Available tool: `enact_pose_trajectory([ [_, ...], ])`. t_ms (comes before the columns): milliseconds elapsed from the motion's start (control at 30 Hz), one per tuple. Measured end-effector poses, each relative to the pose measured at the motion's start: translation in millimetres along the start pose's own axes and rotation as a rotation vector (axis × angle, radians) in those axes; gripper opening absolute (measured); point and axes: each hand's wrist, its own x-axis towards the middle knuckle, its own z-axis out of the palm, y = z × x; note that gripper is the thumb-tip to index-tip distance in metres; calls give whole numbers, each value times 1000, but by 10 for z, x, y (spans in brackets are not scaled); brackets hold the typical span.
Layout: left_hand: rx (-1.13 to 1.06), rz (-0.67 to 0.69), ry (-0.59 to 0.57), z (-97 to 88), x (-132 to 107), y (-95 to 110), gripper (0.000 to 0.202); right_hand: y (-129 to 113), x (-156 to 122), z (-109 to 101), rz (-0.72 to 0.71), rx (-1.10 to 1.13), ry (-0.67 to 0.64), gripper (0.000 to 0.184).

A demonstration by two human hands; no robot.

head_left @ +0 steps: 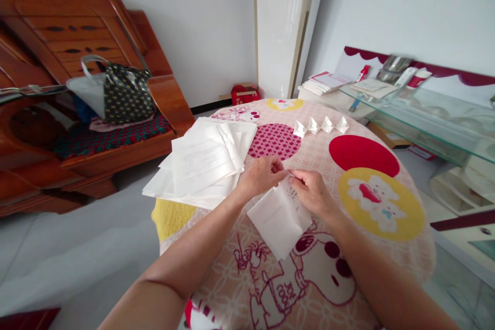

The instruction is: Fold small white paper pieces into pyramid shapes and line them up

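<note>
A folded sheet of white paper lies on the patterned tablecloth, with printing showing near its upper right part. At its far corner my left hand pinches the paper between thumb and fingers. Close beside it, my right hand grips the same corner from the right, its fingers curled. The fingertips of both hands nearly meet there. Left of my hands is a loose pile of printed paper sheets. Several small folded paper shapes stand in a row toward the far side of the table.
A glass-topped side table with a paper stack and cups stands to the right. On the left is a wooden bench with a dark patterned bag on it. A tall white air conditioner stands behind the table.
</note>
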Motion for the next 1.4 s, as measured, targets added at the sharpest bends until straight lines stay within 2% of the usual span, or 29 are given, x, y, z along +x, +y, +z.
enact_pose_trajectory([
  [133, 55, -40, 64, 42, 3, 60, 8, -31, -31, 22, -54, -108, 2, 27],
  [267, 140, -2, 136, 60, 4, 82, 12, -74, -58, 21, -76, -191, -2, 30],
  [400, 209, 49, 181, 78, -18, 111, 12, -129, -78, 12, -75, -160, 9, 31],
  [600, 369, 42, 232, 122, -97, 155, 11, -161, -86, 9, -98, -154, 9, 33],
  [767, 437, 48, 225, 116, -122, 193, 12, -200, -95, -2, -123, -180, 11, 32],
  [967, 304, 45, 193, 64, -121, 222, 14, -148, -94, -23, -103, -163, 38, 31],
  [1067, 193, -1, 97, 51, -147, 219, 20, -94, -81, -26, -98, -125, 62, 31],
  [1167, 38, -53, -17, 31, -160, 176, 17, -72, -65, -64, -82, -59, 72, 29],
  [1300, -232, -123, -96, -61, -125, 89, 11, -35, -49, -238, 42, 53, -99, 15],
  [1333, -271, -137, -93, -87, -116, 74, 10, -16, -46, -295, 106, 81, -161, 14],
  [1400, -306, -144, -79, -112, -111, 62, 13, 18, -43, -395, 211, 126, -181, 20],
])
